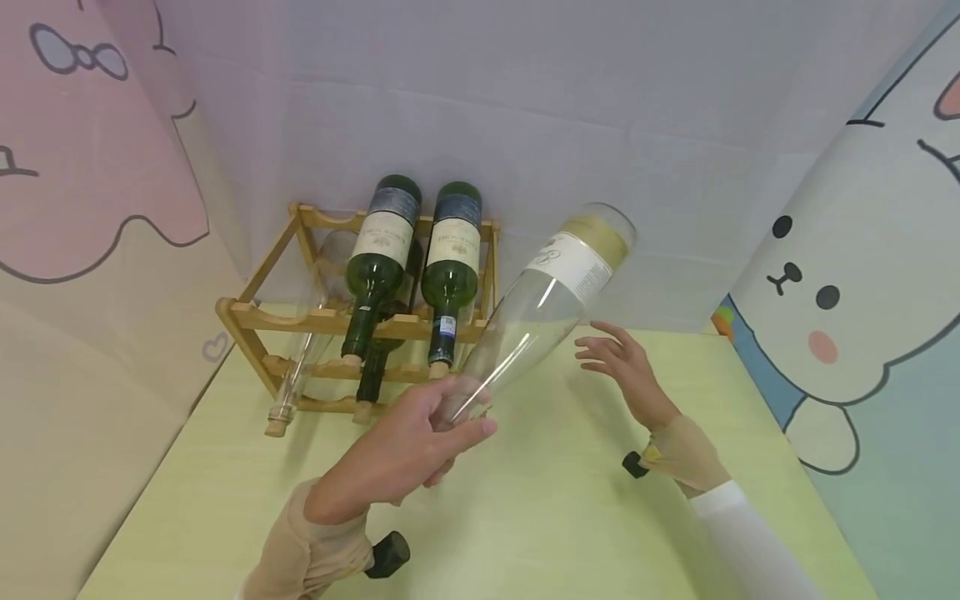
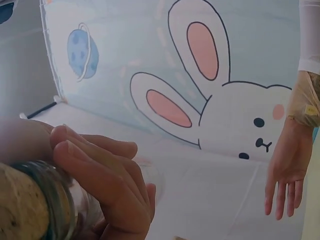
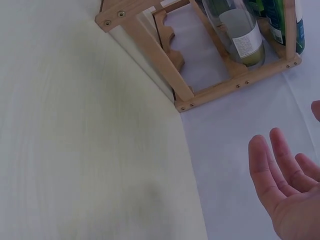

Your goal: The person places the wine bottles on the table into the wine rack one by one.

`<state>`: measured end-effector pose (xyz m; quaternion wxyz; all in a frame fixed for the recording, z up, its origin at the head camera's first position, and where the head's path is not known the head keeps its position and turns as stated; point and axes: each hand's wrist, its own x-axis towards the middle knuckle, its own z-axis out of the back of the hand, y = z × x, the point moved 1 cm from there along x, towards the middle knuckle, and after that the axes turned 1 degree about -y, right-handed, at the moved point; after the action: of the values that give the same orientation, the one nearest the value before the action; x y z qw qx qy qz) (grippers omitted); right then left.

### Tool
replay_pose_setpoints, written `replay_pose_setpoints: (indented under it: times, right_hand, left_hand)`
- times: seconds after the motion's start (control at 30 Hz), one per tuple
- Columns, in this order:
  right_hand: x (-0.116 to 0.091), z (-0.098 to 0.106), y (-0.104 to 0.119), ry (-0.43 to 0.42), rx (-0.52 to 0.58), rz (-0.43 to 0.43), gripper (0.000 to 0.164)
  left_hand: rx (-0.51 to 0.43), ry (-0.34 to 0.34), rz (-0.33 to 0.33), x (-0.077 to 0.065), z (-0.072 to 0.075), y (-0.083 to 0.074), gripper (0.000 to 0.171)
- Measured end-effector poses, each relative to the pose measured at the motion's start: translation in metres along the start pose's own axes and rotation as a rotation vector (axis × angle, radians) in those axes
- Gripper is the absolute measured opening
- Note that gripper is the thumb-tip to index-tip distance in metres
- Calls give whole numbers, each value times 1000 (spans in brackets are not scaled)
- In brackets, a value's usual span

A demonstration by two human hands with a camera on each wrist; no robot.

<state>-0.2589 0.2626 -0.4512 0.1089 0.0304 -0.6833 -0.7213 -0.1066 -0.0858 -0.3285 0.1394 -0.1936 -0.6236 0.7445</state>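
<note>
My left hand (image 1: 405, 442) grips a clear glass bottle (image 1: 540, 308) by its neck. The bottle slants, its base up to the right, with a white label and gold band near that end. A cork (image 2: 20, 205) fills its mouth in the left wrist view. Beside the bottle, to its right, my right hand (image 1: 626, 375) is held out with fingers spread and nothing in it. Left of the bottle stands a wooden wine rack (image 1: 251, 315). Two corked green bottles (image 1: 382, 237) (image 1: 453, 242) lie on its top tier. A clear corked bottle (image 1: 296, 375) and a dark green one (image 1: 371, 379) lie below.
The rack stands on a pale yellow-green table (image 1: 525, 508), close to the plain back sheet (image 1: 600, 125). Cartoon-printed sheets (image 1: 862, 250) flank the table on both sides. A black knob-like piece (image 1: 388, 554) sticks out from the left wrist wrap.
</note>
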Motion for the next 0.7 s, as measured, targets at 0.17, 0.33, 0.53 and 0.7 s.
replay_pose_setpoints:
  times: [0.17, 0.33, 0.53, 0.7]
  right_hand:
    - [10, -11, 8, 15, 5, 17, 44]
    - [16, -22, 16, 18, 28, 43, 39]
    - [25, -42, 31, 22, 34, 48, 43]
    - [35, -62, 42, 50, -4, 50, 50]
  left_hand:
    - [16, -65, -23, -4, 9, -3, 44]
    - [45, -121, -43, -8, 17, -4, 47]
    - [44, -189, -78, -12, 26, -3, 46]
    - [47, -243, -84, -18, 33, -2, 44]
